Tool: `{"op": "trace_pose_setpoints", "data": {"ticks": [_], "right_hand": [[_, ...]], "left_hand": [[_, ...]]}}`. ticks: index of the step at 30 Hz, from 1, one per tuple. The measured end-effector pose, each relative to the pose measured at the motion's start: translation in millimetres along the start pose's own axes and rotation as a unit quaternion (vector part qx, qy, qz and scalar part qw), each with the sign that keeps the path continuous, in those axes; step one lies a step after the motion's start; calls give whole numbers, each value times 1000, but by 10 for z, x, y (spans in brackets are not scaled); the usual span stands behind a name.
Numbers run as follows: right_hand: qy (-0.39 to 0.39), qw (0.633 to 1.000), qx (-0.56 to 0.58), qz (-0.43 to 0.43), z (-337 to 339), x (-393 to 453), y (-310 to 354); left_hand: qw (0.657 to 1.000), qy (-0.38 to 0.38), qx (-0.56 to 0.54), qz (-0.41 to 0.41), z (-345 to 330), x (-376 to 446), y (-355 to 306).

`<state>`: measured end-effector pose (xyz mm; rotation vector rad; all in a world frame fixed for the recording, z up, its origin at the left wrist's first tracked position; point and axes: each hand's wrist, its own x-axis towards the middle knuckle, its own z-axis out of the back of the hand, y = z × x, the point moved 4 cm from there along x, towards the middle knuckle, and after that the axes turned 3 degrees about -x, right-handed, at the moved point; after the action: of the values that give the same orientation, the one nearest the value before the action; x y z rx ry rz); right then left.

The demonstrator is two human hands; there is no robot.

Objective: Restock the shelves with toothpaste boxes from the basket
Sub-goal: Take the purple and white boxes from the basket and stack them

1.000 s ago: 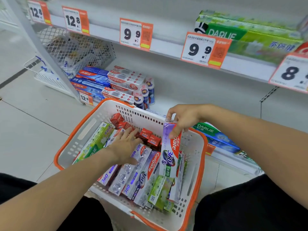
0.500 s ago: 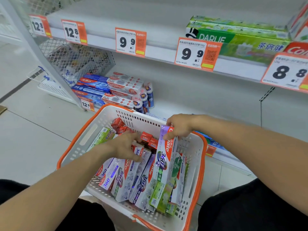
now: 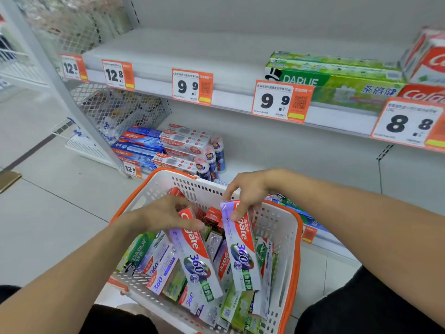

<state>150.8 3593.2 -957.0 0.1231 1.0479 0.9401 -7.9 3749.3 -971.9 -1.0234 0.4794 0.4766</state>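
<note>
Head view took in the shelves (image 3: 240, 102) first, long white boards edged with orange price tags (image 3: 192, 86), the right end cut off by the frame. Green Darlie boxes (image 3: 337, 78) lay on the upper board; blue and red packs (image 3: 163, 145) were stacked at the bottom left, their small print too blurred to read. Below sat the basket (image 3: 292, 237), white with an orange rim, its near edge out of frame, heaped with toothpaste boxes. The left hand (image 3: 163, 215) curled its fingers round the top of one Colgate box (image 3: 196, 259), hiding that end. The right hand (image 3: 250, 191) pinched the top of a second box (image 3: 242, 247), tilted upright above the heap. Small red boxes (image 3: 213, 216) showed only partly between the hands.
</note>
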Motion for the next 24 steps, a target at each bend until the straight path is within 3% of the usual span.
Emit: {"op": "trace_pose_setpoints", "data": {"ticks": [3,11,14,17,20,24], "right_hand": [[-6,999,29,15,137,-108,159],[-132,974,155,100,467,-389,627],[-182,951,208,139,567,-494,783],[-235,905,303,183,653,-528,902],[-168,886,367,227,673,-540,907],[-100,932,274,217,677,-583,783]], "left_hand": [[999,11,-32,-17,41,-146,-236],[982,-28,-160,-95,179,-452,-667],[976,-45,-176,-119,322,-554,-754],[967,-75,-189,-153,562,-674,-918],[961,-123,-163,-186,859,-807,-1050],[928,-216,-217,-213,1277,-913,-969]]}}
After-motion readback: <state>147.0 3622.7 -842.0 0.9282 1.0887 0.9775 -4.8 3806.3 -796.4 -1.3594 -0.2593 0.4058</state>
